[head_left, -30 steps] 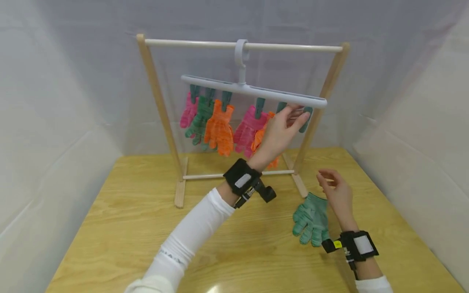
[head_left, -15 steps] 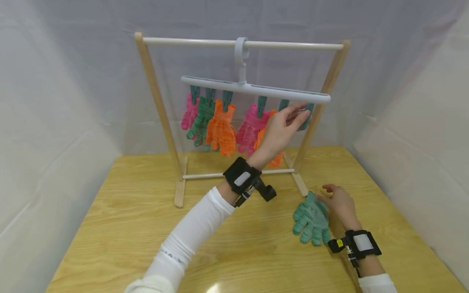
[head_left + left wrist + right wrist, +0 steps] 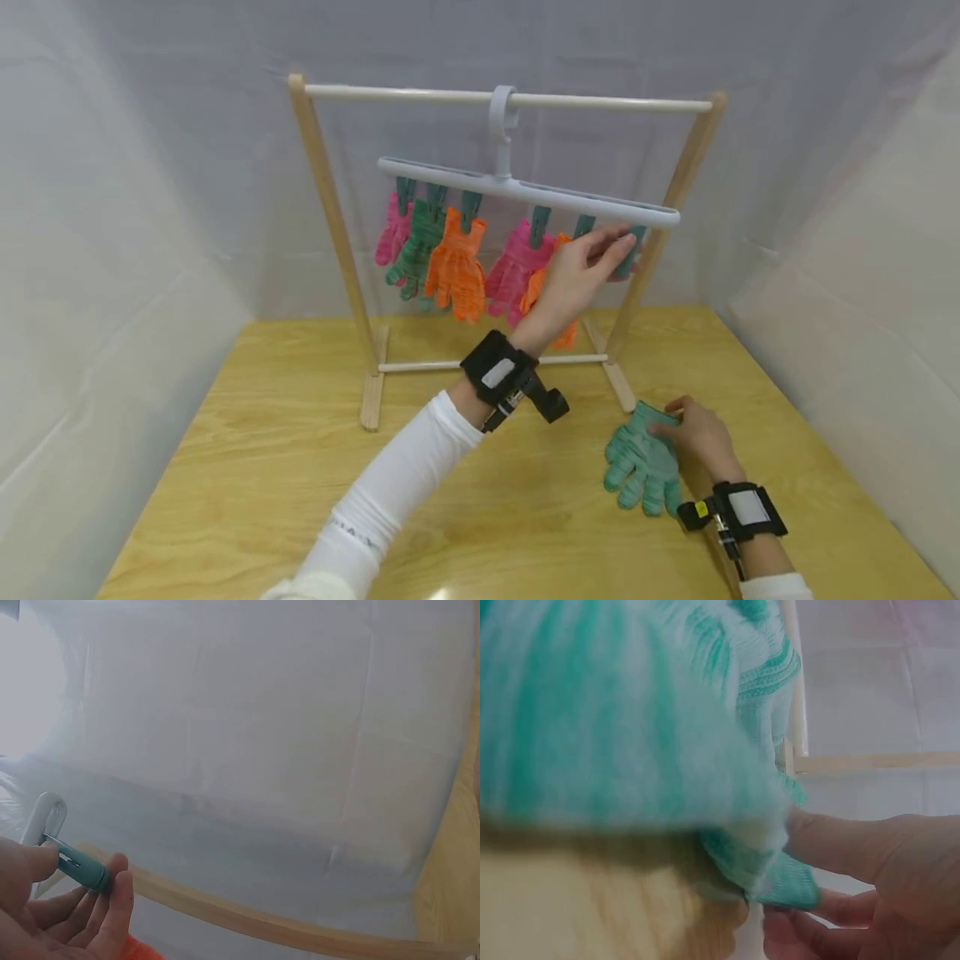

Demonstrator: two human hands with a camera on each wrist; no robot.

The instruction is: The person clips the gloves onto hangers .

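Pinching clip (image 3: 82,868) – left hand (image 3: 573,275) | right hand (image 3: 693,433) grips glove (image 3: 630,712)

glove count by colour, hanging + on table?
Pink gloves: 2, clipped to the hanger
Orange gloves: 2, clipped to it
Green gloves: 2, one clipped, one on the table under the right hand
Total: 6 gloves

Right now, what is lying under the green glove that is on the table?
Under the green glove only the wooden table shows. The right hand pinches its cuff; whatever lies directly beneath the fabric is covered.
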